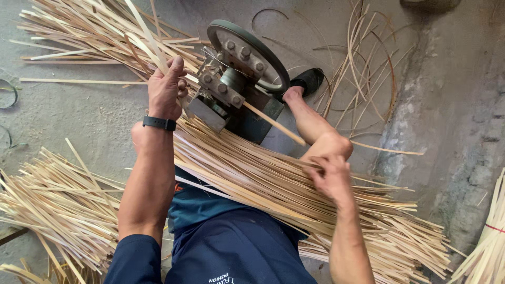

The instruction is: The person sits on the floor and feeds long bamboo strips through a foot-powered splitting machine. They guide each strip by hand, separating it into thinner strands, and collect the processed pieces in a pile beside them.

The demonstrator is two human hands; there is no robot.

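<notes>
Two hands are seen – the left hand [165, 89] and the right hand [330, 176]. One black wristband [159, 123] is worn, on the left wrist. One machine [236, 87] is counted, with one round wheel [247, 52] on it; five bolt heads [245, 52] can be made out on the wheel's face and three more on the bracket below. One black shoe [310, 80] is visible. The bamboo strips cannot be counted singly – four heaps are made out: one across the lap [273, 184], one at the upper left [84, 31], one at the lower left [52, 200], and one tied bundle [486, 247] at the right edge.
</notes>
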